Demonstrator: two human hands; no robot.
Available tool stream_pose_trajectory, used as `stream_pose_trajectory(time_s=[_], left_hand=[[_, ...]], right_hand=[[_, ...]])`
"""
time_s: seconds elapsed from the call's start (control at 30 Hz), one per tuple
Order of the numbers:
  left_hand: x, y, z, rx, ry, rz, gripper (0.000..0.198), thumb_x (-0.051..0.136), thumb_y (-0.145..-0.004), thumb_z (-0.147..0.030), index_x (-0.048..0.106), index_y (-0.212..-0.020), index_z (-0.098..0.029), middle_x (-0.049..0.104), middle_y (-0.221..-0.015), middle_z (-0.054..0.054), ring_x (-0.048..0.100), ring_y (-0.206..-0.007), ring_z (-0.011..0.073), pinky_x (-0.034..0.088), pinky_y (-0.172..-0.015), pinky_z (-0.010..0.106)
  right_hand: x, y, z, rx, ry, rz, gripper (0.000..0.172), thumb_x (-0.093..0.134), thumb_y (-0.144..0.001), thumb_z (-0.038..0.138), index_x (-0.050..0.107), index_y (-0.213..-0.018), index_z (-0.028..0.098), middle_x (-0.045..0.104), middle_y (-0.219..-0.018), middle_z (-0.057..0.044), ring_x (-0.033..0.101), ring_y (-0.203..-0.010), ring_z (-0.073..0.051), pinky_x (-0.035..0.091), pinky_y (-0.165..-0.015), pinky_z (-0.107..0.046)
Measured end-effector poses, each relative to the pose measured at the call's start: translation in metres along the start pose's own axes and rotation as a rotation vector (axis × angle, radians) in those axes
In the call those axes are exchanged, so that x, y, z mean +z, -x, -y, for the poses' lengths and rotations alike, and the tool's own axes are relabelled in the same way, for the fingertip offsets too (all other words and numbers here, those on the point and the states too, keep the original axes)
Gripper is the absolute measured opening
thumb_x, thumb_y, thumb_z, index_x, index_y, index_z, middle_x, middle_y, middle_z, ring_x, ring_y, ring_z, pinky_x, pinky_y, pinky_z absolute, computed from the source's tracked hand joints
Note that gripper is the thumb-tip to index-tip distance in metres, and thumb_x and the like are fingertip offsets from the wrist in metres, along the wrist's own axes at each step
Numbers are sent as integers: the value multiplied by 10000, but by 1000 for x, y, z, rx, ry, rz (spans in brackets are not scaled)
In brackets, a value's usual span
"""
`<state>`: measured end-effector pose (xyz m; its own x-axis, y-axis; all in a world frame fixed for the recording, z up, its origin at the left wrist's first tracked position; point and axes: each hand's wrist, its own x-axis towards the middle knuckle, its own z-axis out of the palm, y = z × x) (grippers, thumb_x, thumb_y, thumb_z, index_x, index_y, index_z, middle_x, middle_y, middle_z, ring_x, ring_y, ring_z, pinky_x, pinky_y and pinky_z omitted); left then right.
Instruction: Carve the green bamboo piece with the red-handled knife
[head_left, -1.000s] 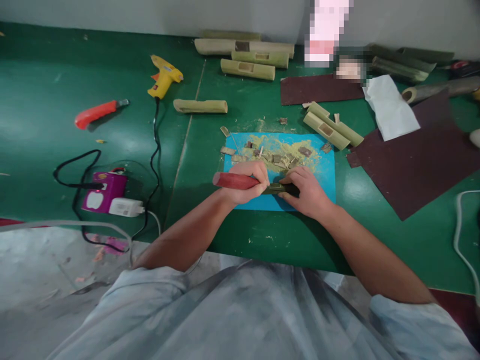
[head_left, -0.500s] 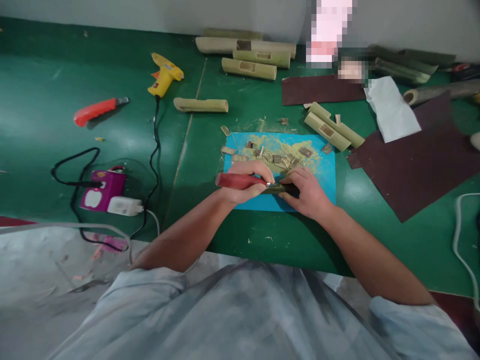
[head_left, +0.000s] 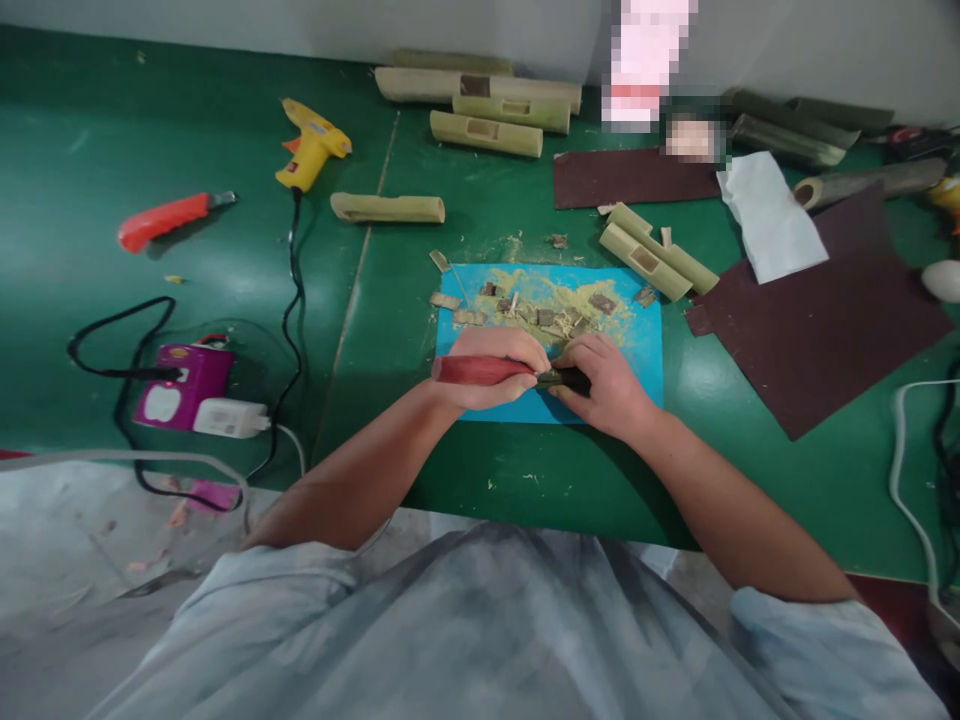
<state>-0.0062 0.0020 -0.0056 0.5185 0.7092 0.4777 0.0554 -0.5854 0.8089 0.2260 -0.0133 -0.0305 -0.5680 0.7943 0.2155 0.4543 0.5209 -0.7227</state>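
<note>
My left hand (head_left: 504,342) is wrapped round the thick handle of a red-handled tool (head_left: 478,370), which points right. The working end of this tool is mostly hidden by my fingers and too small to name. Close beside it, my right hand (head_left: 616,388) grips a dark green bamboo piece (head_left: 574,379), its fingertips almost meeting those of my left. Both hands work over a blue mat (head_left: 643,345). Bamboo chips (head_left: 545,317) and pale yellow dust lie on the mat just beyond my fingers.
Two cut bamboo tubes (head_left: 645,262) lie behind the mat's right corner. Several more (head_left: 486,133) lie along the wall. Leftward are a yellow glue gun (head_left: 307,145), an orange-red cutter (head_left: 165,222) and a purple power socket (head_left: 184,385) with cords. Brown sheets (head_left: 814,335) and white paper (head_left: 772,220) lie right.
The view has shifted slightly. My hands stay on the tool and the bamboo, a little closer together; the tool's shiny metal collar, seen before, is now mostly hidden by my left fingers.
</note>
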Motion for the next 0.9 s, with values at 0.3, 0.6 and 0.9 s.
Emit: stream_pose_trajectory(time_s=[0.3,0.6,0.9], left_hand=[[3,4,4,2,8,-69,89,671,-897,-207,698,-812,-209,771,-795,49,750,-733,165,597,-666,261],[5,12,4,54,38,-231,158,674,-916,-242,684,-769,-185,729,-714,34,704,-632,141,550,-600,252],[2,6,5,1,30,-184,121,697,-920,-281,747,-853,-194,788,-832,68,762,-767,173,623,-723,278]], right_hand=[[3,1,-1,-14,-14,-33,171,736,-896,307,643,-1016,228,655,-993,-83,592,-972,-273,498,-866,-453],[3,1,-1,-1,-12,-27,166,731,-902,306,650,-1030,239,656,-1004,-76,592,-985,-270,504,-875,-458],[2,1,-1,-14,-18,-36,167,738,-900,298,651,-1019,219,658,-1000,-87,592,-972,-274,504,-870,-455]])
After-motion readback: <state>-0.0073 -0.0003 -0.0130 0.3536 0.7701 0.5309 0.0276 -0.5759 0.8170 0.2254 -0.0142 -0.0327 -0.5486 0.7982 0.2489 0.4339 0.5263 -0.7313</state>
